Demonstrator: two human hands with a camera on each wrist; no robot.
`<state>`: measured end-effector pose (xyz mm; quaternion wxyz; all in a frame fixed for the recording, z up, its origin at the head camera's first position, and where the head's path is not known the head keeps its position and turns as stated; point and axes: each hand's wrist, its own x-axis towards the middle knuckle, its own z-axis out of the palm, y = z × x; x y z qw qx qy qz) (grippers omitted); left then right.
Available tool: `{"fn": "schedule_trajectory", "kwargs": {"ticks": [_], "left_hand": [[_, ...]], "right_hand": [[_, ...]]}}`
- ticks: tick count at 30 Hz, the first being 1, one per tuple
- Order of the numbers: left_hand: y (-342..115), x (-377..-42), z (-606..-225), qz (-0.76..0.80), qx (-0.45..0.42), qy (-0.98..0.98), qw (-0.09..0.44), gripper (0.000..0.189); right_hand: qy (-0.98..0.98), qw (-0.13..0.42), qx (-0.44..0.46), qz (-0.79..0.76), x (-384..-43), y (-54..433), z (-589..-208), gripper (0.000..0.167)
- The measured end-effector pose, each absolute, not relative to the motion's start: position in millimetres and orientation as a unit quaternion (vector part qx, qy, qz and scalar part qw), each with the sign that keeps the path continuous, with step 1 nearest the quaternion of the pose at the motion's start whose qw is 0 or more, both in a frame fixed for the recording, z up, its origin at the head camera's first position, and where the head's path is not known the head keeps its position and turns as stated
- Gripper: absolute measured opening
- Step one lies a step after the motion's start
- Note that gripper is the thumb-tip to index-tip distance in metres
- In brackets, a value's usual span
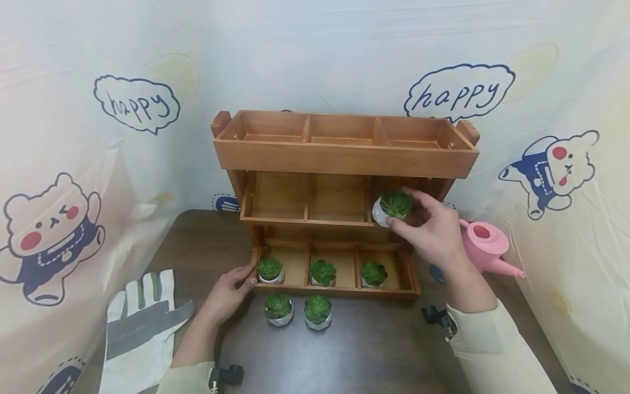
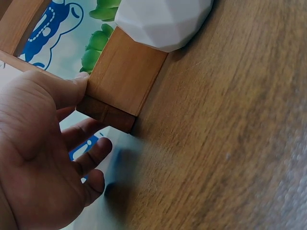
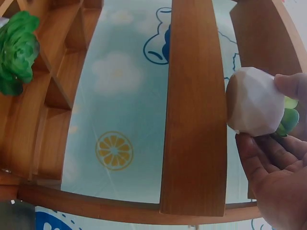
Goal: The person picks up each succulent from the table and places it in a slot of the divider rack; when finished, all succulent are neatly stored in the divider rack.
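A three-tier wooden planter shelf (image 1: 344, 158) stands at the back of the table. My right hand (image 1: 435, 235) pinches a potted succulent (image 1: 396, 203) at the front of the middle tier's right compartment. In the right wrist view its white faceted pot (image 3: 256, 100) overlaps the tier's front board (image 3: 195, 105), thumb and fingers on opposite sides. My left hand (image 1: 227, 293) grips the left end of the bottom tier; the left wrist view has the thumb at the wooden corner (image 2: 127, 72). Three succulents, one (image 1: 322, 272) in the middle, sit one per compartment in the bottom tier.
Two more potted succulents (image 1: 278, 309) stand on the table before the shelf. To the right is a pink watering can (image 1: 484, 246), its spout pointing right. A white and grey work glove (image 1: 140, 328) lies at the left. Printed cloth (image 1: 315, 60) hangs behind and around the table.
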<state>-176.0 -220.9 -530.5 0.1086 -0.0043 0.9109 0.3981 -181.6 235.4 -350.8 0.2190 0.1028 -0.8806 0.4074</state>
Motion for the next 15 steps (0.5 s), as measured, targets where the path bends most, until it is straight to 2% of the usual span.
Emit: {"fn": "schedule_trajectory", "kwargs": {"ticks": [15], "left_hand": [[-222,-177,-531,0.401,0.003,0.911,0.101,0.055]], "right_hand": [[-0.907,0.185,0.073,0.372,-198,235,-355,0.062]]}}
